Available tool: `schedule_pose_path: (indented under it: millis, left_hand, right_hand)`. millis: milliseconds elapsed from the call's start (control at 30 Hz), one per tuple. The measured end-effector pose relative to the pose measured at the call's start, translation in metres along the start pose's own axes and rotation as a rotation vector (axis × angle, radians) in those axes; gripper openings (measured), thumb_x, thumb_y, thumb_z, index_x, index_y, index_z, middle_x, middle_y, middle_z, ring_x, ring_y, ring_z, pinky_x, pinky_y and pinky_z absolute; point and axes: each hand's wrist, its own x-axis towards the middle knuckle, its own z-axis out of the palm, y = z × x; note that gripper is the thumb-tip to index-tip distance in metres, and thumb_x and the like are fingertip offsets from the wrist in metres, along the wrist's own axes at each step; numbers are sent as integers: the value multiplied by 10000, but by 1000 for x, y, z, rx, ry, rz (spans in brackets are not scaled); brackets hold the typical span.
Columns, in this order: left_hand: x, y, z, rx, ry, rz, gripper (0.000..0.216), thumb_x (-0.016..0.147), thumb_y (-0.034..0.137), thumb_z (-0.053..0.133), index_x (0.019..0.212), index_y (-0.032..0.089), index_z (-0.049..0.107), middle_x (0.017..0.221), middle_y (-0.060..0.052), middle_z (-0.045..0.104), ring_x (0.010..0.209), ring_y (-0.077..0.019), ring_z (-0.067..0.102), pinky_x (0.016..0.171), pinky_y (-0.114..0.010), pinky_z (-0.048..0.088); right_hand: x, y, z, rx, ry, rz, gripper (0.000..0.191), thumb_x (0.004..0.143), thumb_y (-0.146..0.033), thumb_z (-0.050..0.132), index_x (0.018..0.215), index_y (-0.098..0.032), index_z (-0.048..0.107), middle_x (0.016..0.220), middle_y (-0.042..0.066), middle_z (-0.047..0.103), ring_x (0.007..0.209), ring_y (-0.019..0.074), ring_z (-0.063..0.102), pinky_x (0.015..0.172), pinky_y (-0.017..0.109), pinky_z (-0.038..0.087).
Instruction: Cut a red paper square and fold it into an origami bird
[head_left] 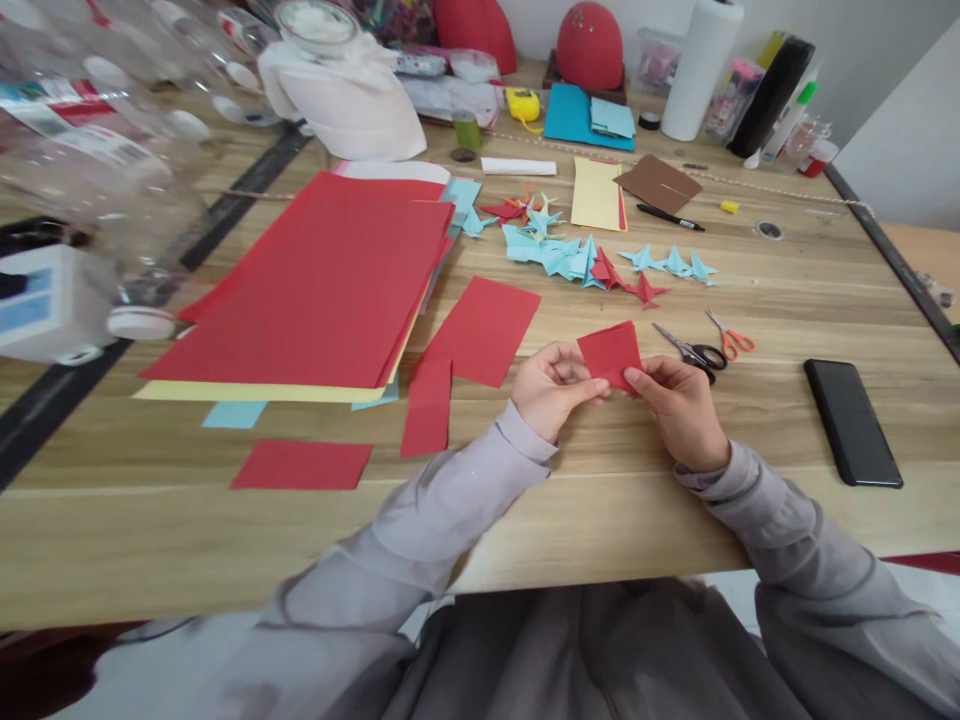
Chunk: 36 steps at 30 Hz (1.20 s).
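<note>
A wood-grained surface carries the work. The broadest thing on it is the stack of large sheets on the left, red on top with yellow showing beneath. Beyond the hands spreads a cluster of folded paper shapes, light blue and red. A loose red sheet lies just beside the stack, and a phone lies well apart on the right.

The left hand and right hand meet near the middle. Two red strips lie to the left, and black-handled scissors and orange-handled scissors rest just beyond the right hand.

Smallest of these is the red paper, held up between the hands. The fingers of each hand are closed on its lower part, thumbs in front, pinching with little gap.

Its upper edge shows more than one layer, so the step in hand looks like folding or aligning it. The next move seems to call for matching the edges and corners, keeping one side pinched, and pressing any crease flat with a thumb.
</note>
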Motion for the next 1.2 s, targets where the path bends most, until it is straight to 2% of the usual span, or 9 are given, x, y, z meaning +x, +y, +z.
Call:
schedule_pose_path:
  millis: [100, 200, 300, 433, 667, 833, 967, 1200]
  left_hand:
    - [-2, 3, 0, 7, -40, -73, 367, 491, 258, 847, 729, 140, 593, 601, -6, 660, 520, -139, 641, 437, -220, 517]
    - [-2, 6, -1, 99, -120, -136, 315, 586, 364, 808, 700, 131, 629, 523, 1, 599, 418, -108, 562, 352, -203, 448]
    - [-1, 7, -5, 206, -224, -188, 341, 626, 436, 778, 631, 135, 617, 457, 1, 558, 335, -87, 485, 294, -191, 353]
    - [-1, 8, -9, 312, -314, -209, 404, 660, 523, 720, 587, 143, 602, 420, -6, 539, 307, -90, 455, 283, -198, 318]
    - [-7, 9, -5, 510, -283, -81, 343, 776, 429, 616, 594, 144, 560, 394, 43, 489, 302, -48, 401, 310, -159, 286]
    - [-9, 10, -4, 579, -280, 10, 315, 800, 372, 589, 583, 147, 549, 399, 43, 490, 312, -46, 405, 323, -159, 295]
    - [-8, 10, -5, 544, -259, 36, 349, 798, 412, 593, 576, 146, 554, 396, 37, 490, 309, -56, 414, 324, -174, 303]
    - [-8, 8, -4, 500, -277, 87, 417, 786, 495, 595, 559, 147, 550, 400, 34, 490, 305, -55, 408, 317, -180, 295]
  right_hand:
    - [0, 0, -1, 8, -4, 9, 202, 664, -361, 785, 689, -182, 694, 647, 1, 691, 571, 110, 589, 594, 259, 487]
    - [0, 0, -2, 9, -26, 9, 187, 673, -346, 781, 690, -181, 695, 650, -1, 693, 570, 104, 588, 593, 252, 483]
    - [-2, 0, -2, 16, -65, 14, 183, 681, -343, 775, 692, -177, 698, 650, 6, 699, 584, 112, 601, 603, 259, 489]
    - [-2, -2, -2, 29, -92, 39, 201, 666, -349, 784, 672, -170, 693, 646, 13, 700, 585, 118, 601, 587, 260, 477]
    - [-1, -3, -3, 34, -96, 79, 244, 634, -371, 805, 650, -163, 679, 611, 4, 666, 556, 106, 560, 552, 246, 434]
    - [-2, -3, -3, 64, -251, 179, 243, 705, -380, 757, 692, -152, 675, 629, -1, 644, 551, 87, 544, 552, 231, 422]
    - [-3, 0, -3, 86, -330, 250, 253, 724, -397, 740, 736, -154, 669, 618, -9, 630, 521, 80, 528, 529, 229, 412]
    - [-5, -6, 1, 159, -297, 247, 250, 689, -374, 767, 687, -148, 660, 609, -5, 631, 528, 86, 536, 537, 234, 414]
